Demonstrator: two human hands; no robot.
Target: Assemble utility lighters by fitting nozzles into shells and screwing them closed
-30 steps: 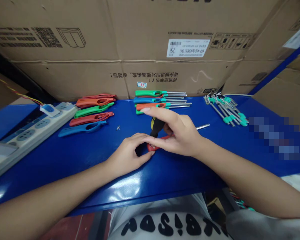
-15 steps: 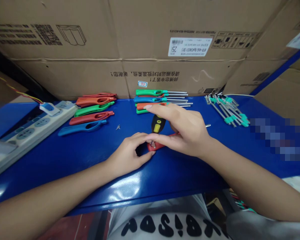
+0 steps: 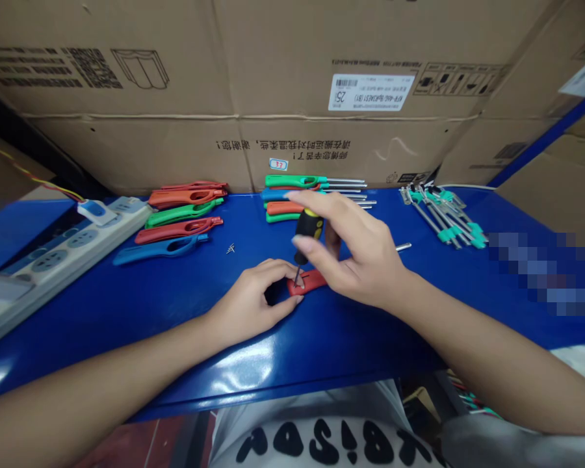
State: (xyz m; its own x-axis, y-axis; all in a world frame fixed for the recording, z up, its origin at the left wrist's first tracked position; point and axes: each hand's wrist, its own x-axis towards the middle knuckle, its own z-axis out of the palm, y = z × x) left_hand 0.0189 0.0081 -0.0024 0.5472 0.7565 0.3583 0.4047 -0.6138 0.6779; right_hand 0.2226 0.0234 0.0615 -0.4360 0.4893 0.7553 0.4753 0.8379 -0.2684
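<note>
A red long-reach lighter [image 3: 312, 280] lies on the blue table, its metal tube showing past my right hand. My left hand [image 3: 256, 296] pinches the handle's left end between thumb and fingers. In my right hand [image 3: 358, 250] is a black and yellow screwdriver [image 3: 306, 235], held near upright. Its shaft slants down to the handle's left end, beside my left fingertips; whether a screw is under the tip I cannot tell. My right hand hides the middle of the lighter. A little pile of screws [image 3: 231, 248] lies to the left.
Several coloured lighter handles [image 3: 175, 227] lie at the left, beside a white power strip [image 3: 73, 253]. Assembled lighters [image 3: 292, 181] are stacked behind my hands. Metal tubes with teal ends [image 3: 441, 214] are heaped at the right. A cardboard sheet [image 3: 292, 78] stands along the back.
My right thumb has risen from near the lighter onto the screwdriver's handle, and the screwdriver's top has tilted slightly. More of the red handle shows. My left hand stays in place.
</note>
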